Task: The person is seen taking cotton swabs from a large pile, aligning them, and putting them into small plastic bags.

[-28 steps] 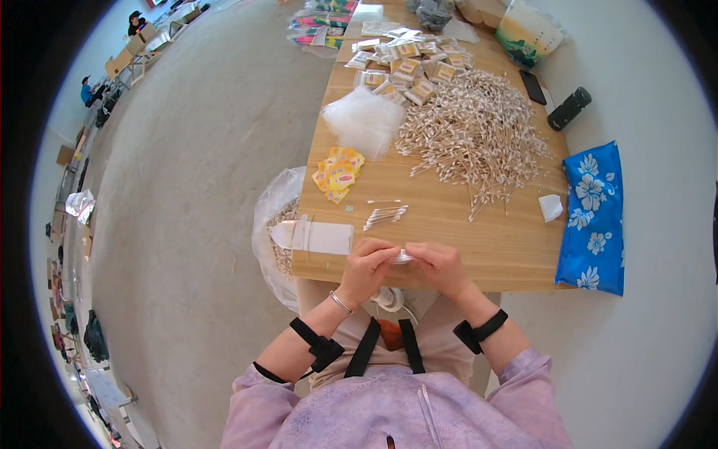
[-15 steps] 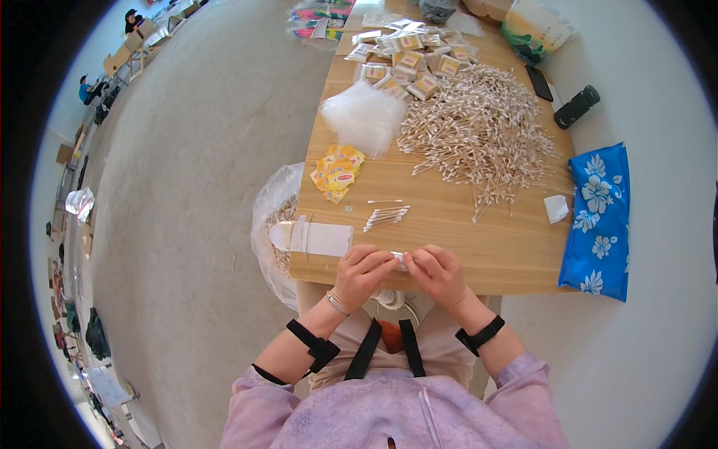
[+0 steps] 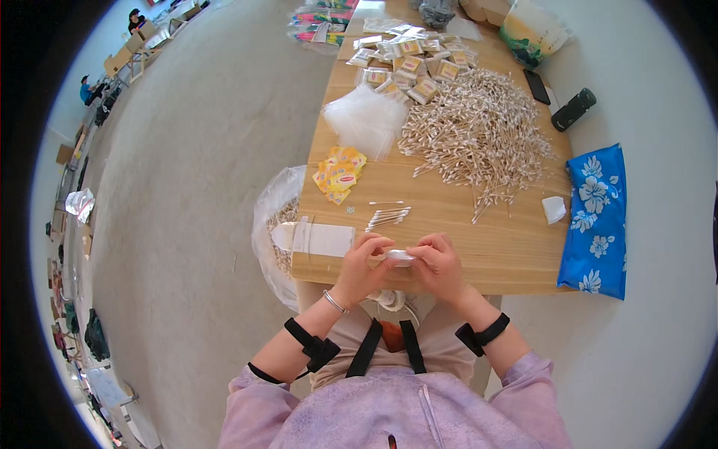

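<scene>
Just above the table's near edge, a small clear plastic packet (image 3: pixel 401 256) with something whitish in it lies between my two hands. My right hand (image 3: pixel 438 263) pinches its right end between thumb and fingers. My left hand (image 3: pixel 359 266) has its thumb against the left end, fingers curled above; the exact grip is partly hidden. Beyond my left hand is a small row of cotton swabs (image 3: pixel 389 217). A large heap of cotton swabs (image 3: pixel 479 131) spreads farther back on the wooden table (image 3: pixel 456 239).
Yellow cards (image 3: pixel 340 173), clear bags (image 3: pixel 365 120) and a white card piece (image 3: pixel 329 239) lie along the left side. Packed swab packets (image 3: pixel 411 63) pile up at the back. A blue flowered pouch (image 3: pixel 596 221), a black bottle (image 3: pixel 574 110) and a phone (image 3: pixel 537 87) line the right edge.
My hands have loosened around the packet, showing more of it. The left fingers have lifted and bent away from it, while the right hand keeps its pinch.
</scene>
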The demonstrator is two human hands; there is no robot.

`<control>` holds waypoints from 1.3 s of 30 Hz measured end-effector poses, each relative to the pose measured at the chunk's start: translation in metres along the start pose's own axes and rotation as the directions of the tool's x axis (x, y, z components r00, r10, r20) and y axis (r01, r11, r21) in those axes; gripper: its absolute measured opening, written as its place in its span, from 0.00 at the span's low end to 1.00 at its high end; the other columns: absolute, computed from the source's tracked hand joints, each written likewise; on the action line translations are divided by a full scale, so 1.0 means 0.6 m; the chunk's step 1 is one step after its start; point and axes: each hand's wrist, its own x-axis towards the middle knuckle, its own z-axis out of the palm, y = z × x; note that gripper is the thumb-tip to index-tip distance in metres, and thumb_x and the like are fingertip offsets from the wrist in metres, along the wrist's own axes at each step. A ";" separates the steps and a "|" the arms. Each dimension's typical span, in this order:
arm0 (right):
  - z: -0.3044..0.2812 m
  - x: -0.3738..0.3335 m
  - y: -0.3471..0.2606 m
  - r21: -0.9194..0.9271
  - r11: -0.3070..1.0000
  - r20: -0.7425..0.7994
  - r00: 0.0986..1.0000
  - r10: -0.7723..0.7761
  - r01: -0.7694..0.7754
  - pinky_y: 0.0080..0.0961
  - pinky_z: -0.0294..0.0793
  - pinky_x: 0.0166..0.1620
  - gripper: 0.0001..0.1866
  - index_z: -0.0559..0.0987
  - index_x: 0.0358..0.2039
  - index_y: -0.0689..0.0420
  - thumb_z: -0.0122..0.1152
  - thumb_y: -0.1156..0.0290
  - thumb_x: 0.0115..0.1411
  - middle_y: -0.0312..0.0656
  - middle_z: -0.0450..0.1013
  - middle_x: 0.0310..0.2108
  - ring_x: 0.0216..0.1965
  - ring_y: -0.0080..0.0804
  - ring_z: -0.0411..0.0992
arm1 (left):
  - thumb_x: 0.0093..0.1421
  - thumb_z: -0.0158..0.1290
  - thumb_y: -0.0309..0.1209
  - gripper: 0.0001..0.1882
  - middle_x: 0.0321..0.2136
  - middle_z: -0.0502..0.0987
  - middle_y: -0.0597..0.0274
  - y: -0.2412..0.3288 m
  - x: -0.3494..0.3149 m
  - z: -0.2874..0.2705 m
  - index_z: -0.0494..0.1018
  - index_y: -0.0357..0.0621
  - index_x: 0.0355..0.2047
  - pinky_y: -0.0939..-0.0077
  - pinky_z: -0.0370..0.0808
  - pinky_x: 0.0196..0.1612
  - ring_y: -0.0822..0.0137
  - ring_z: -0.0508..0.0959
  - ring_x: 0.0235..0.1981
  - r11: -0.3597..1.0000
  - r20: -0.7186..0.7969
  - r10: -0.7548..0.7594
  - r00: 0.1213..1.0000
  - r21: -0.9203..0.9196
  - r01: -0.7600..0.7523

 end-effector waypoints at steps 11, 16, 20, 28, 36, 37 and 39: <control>-0.005 0.034 -0.031 0.076 0.993 0.070 0.994 0.083 -0.088 0.34 0.68 0.43 0.06 0.79 0.30 0.56 0.64 0.73 0.50 0.42 0.71 0.30 0.40 0.42 0.67 | 0.55 0.58 0.23 0.05 0.31 0.74 0.62 -0.007 -0.002 -0.009 0.75 0.36 0.32 0.82 0.73 0.35 0.74 0.74 0.31 0.980 0.132 -0.143 0.981 -0.119 0.159; -0.003 0.033 -0.033 0.043 0.997 0.083 0.995 0.061 -0.065 0.33 0.68 0.43 0.03 0.79 0.28 0.56 0.62 0.73 0.51 0.42 0.71 0.30 0.39 0.42 0.67 | 0.55 0.58 0.22 0.05 0.31 0.74 0.62 -0.009 -0.008 -0.012 0.75 0.37 0.32 0.81 0.73 0.34 0.73 0.74 0.30 0.988 0.109 -0.118 0.987 -0.085 0.127; 0.002 0.030 -0.037 -0.021 0.998 0.103 0.993 0.060 -0.058 0.33 0.68 0.43 0.02 0.79 0.27 0.55 0.62 0.73 0.51 0.41 0.71 0.30 0.38 0.42 0.67 | 0.54 0.58 0.22 0.04 0.32 0.74 0.63 -0.009 -0.014 -0.012 0.75 0.37 0.31 0.81 0.72 0.34 0.73 0.74 0.30 0.990 0.108 -0.112 0.988 -0.072 0.120; 0.016 0.022 -0.028 -0.029 0.999 0.094 0.995 0.031 -0.028 0.33 0.68 0.42 0.03 0.78 0.28 0.56 0.61 0.73 0.51 0.41 0.71 0.29 0.38 0.43 0.67 | 0.54 0.58 0.24 0.06 0.29 0.74 0.63 -0.015 -0.023 -0.002 0.74 0.39 0.31 0.81 0.72 0.30 0.72 0.74 0.28 0.984 0.054 -0.128 0.990 -0.121 0.134; 0.009 0.016 -0.027 0.029 0.997 0.090 0.994 0.065 -0.068 0.32 0.68 0.41 0.05 0.78 0.27 0.55 0.62 0.79 0.47 0.41 0.70 0.28 0.37 0.41 0.66 | 0.53 0.60 0.25 0.04 0.30 0.75 0.63 -0.013 -0.024 -0.004 0.75 0.39 0.29 0.81 0.73 0.32 0.72 0.75 0.29 0.990 0.070 -0.076 0.995 -0.109 0.084; 0.009 0.016 -0.026 0.029 0.997 0.090 0.994 0.067 -0.069 0.32 0.68 0.41 0.05 0.78 0.27 0.55 0.62 0.79 0.47 0.41 0.70 0.28 0.37 0.41 0.66 | 0.53 0.60 0.25 0.04 0.30 0.76 0.63 -0.013 -0.023 -0.004 0.75 0.39 0.28 0.81 0.73 0.33 0.72 0.75 0.29 0.996 0.062 -0.050 0.997 -0.071 0.055; 0.010 0.016 -0.026 0.027 0.996 0.085 0.993 0.082 -0.084 0.32 0.68 0.42 0.05 0.78 0.26 0.56 0.64 0.77 0.46 0.41 0.70 0.28 0.37 0.40 0.67 | 0.54 0.59 0.24 0.04 0.31 0.76 0.62 -0.015 -0.025 -0.001 0.76 0.39 0.29 0.81 0.73 0.33 0.73 0.75 0.31 0.994 0.065 -0.083 0.994 -0.072 0.087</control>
